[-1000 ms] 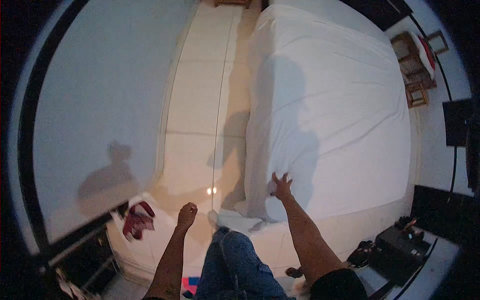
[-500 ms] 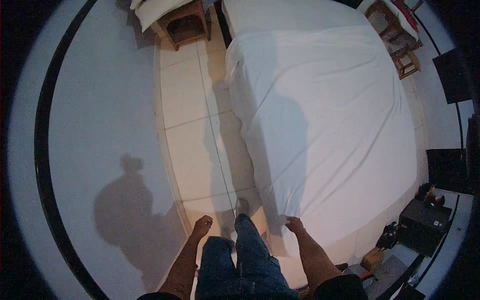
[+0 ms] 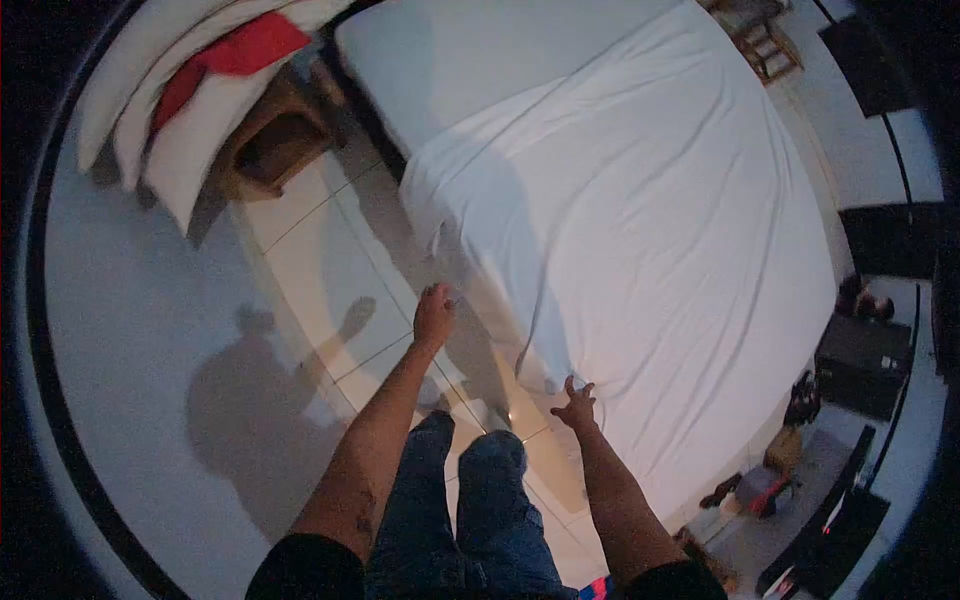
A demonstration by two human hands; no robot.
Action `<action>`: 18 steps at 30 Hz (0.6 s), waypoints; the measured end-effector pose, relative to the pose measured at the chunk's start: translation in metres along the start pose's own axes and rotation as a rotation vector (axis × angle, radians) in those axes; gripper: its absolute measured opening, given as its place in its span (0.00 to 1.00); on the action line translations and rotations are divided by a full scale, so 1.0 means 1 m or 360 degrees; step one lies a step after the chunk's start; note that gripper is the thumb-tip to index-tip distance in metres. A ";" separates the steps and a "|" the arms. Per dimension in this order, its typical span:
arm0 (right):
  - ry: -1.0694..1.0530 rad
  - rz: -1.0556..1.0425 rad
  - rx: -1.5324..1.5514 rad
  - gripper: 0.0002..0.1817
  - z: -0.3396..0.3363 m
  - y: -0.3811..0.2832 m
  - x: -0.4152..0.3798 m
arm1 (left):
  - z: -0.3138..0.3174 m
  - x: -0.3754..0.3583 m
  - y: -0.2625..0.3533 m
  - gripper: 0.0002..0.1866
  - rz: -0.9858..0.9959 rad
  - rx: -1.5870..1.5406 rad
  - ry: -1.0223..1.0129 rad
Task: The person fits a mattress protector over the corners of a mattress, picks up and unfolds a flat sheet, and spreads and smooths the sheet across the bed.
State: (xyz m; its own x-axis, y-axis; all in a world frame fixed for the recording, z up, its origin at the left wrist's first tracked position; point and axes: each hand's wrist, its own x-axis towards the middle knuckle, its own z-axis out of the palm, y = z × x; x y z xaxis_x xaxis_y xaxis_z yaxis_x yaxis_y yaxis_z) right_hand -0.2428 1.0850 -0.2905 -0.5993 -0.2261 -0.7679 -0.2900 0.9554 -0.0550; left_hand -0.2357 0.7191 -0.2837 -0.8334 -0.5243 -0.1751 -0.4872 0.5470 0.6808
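Observation:
A white sheet [image 3: 660,260] covers much of the bed, with long creases running across it and its near side hanging down. My right hand [image 3: 576,404] is open, fingers spread, right at the sheet's lower near edge. Farther forward, my left hand [image 3: 434,316] reaches beside the hanging side of the sheet, its fingers loosely bent and nothing visible in them. Toward the head end, a paler stretch of mattress [image 3: 450,60] shows beyond the sheet's edge.
A wooden bedside stand [image 3: 285,145] is at the upper left, with white pillows [image 3: 190,150] and a red cloth [image 3: 255,48] by it. Tiled floor [image 3: 375,375] runs between wall and bed. A dark box [image 3: 868,362], bags and shoes line the right side.
My right hand has let go of the sheet's edge and spread its fingers. My left arm has stretched forward toward the bed. The view has turned and moved nearer the bedside stand.

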 end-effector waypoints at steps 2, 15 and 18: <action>-0.0033 0.0057 0.0059 0.54 0.004 0.006 -0.006 | 0.008 0.054 0.004 0.17 0.0103 0.0063 -0.0140; 0.0561 0.0192 0.0959 0.27 -0.059 -0.071 0.010 | 0.003 0.207 -0.015 0.09 0.0066 -0.0311 0.0010; 0.0752 0.0045 0.1329 0.23 -0.133 -0.173 0.061 | -0.051 0.259 -0.044 0.11 -0.0170 -0.0861 0.0149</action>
State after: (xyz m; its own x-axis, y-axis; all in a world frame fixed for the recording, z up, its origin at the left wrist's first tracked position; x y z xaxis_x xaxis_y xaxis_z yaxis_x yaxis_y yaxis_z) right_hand -0.3282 0.8812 -0.2433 -0.8899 -0.0798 -0.4492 0.2447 0.7475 -0.6176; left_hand -0.4164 0.5258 -0.3225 -0.7480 -0.6274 -0.2162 -0.3438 0.0877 0.9350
